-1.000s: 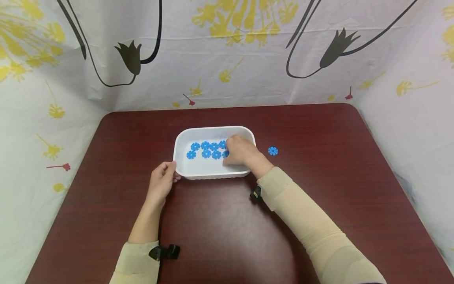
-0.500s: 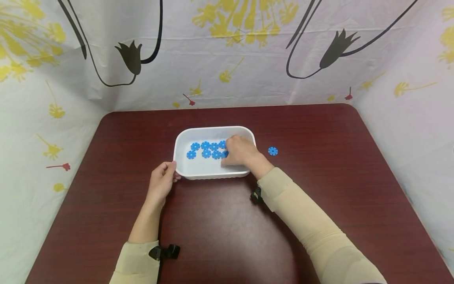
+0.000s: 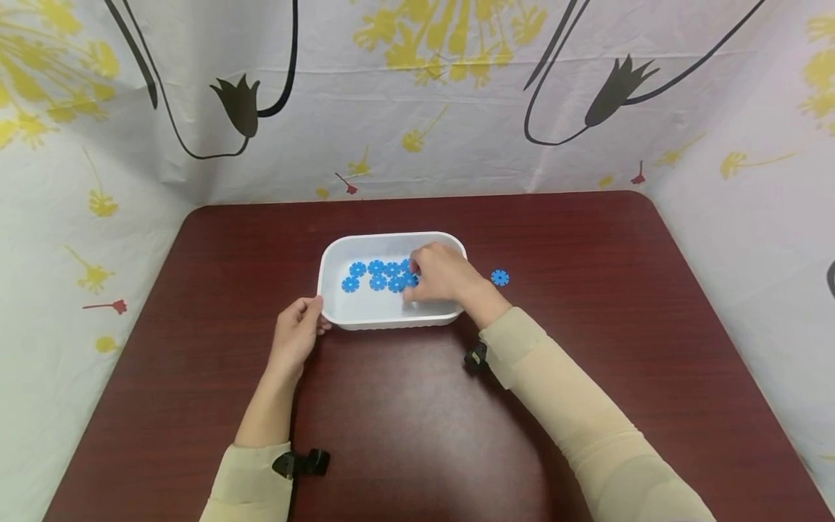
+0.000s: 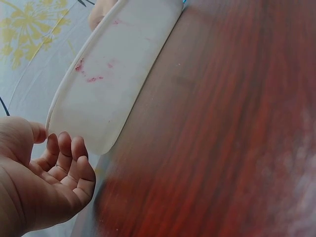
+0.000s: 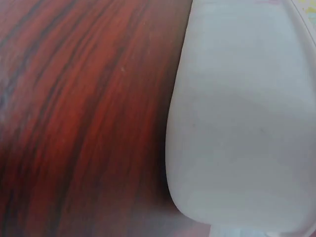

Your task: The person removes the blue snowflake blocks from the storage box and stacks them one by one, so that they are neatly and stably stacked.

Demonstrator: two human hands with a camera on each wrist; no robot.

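A white plastic tray stands on the table, with several blue notched discs in two rough rows on its floor. At its front left corner, my left hand pinches the rim; in the left wrist view the thumb of that hand lies at the rim and the other fingers curl below. My right hand reaches over the tray's right side, thumb and fingers apart around the rightmost discs. Its fingertips are partly hidden. The right wrist view has only the outside of the tray, no fingers.
One loose blue disc lies on the dark red wooden table, right of the tray. A white patterned cloth hangs behind the table and along its sides.
My right forearm has shifted slightly right, and the thumb and fingers have spread, showing more of the blue disc between them. The left hand keeps its hold on the tray.
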